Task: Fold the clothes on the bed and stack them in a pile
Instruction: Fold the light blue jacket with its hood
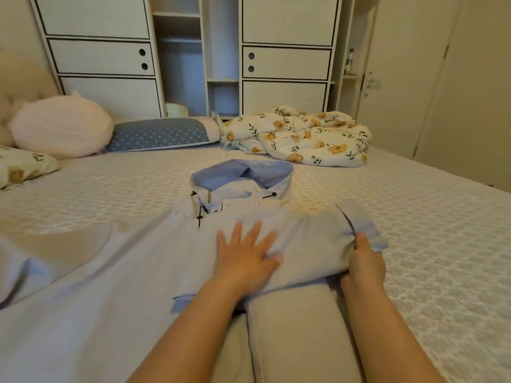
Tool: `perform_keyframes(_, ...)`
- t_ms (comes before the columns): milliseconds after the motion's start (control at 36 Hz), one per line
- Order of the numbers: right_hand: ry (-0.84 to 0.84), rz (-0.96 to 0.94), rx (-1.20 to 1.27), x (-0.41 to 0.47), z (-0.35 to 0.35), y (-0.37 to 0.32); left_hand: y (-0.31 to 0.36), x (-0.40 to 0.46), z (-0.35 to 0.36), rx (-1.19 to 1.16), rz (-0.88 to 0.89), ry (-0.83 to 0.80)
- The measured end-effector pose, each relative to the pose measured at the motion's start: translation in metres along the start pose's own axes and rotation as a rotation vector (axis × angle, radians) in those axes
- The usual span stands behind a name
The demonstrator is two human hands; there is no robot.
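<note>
Step in hand: folding one pale blue hoodie (154, 261), spread face down mid-bed (414, 217), hood (243, 178) away from the person. Left hand (246, 255), fingers spread, presses the back flat; right hand (363, 261) pinches the right sleeve cuff (367, 230), turned inward. Next move likely calls for drawing in the left sleeve. Also counted: one floral bundle (298, 136), three pillows.

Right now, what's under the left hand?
The left hand presses flat on the light blue shirt, over the part folded in from the right. The right hand pinches the sleeve. The bed beneath them is covered, so unseen.
</note>
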State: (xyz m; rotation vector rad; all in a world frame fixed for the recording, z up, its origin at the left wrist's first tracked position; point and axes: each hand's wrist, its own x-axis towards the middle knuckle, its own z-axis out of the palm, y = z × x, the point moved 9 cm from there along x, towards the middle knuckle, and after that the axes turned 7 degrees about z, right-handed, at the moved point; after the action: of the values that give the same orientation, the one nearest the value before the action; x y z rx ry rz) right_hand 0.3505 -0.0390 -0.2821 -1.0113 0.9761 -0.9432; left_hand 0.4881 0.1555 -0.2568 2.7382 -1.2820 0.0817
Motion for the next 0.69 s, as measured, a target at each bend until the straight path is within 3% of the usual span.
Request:
perform_keyframes(56,0.048,-0.088,-0.045,-0.004,-0.006,-0.010,0.000,0.005,0.039,-0.093,0.007,-0.184)
perform_keyframes(167,0.044,-0.261,-0.076,-0.017,-0.003,-0.030,0.003,0.012,0.040,-0.109,0.023,-0.103)
perform_keyframes(222,-0.035,-0.336,-0.093,-0.026,0.007,-0.038,0.005,0.013,0.033,-0.226,0.060,-0.029)
perform_keyframes(250,-0.092,-0.380,-0.107,-0.032,0.014,-0.042,0.008,0.014,0.025,-0.407,0.081,0.022)
perform_keyframes(333,-0.277,-0.582,-0.339,-0.056,0.044,-0.052,0.006,0.009,-0.010,-1.333,-0.033,0.209)
perform_keyframes(417,-0.594,-0.714,-0.661,-0.091,0.086,-0.038,-0.013,0.004,-0.025,-1.719,-0.189,0.309)
perform_keyframes(472,-0.767,-0.818,-0.857,-0.118,0.106,-0.022,-0.022,0.006,-0.029,-1.804,-0.206,0.306)
perform_keyframes(556,-0.843,-0.993,-1.022,-0.145,0.120,-0.010,-0.043,0.001,-0.028,-1.660,-0.277,0.414)
perform_keyframes(611,-0.787,-1.043,-1.087,-0.142,0.119,-0.009,-0.054,-0.002,-0.021,-1.596,-0.307,0.436)
perform_keyframes(694,-0.566,-0.995,-1.190,-0.117,0.107,-0.014,-0.071,-0.002,-0.026,-1.447,-0.266,0.427)
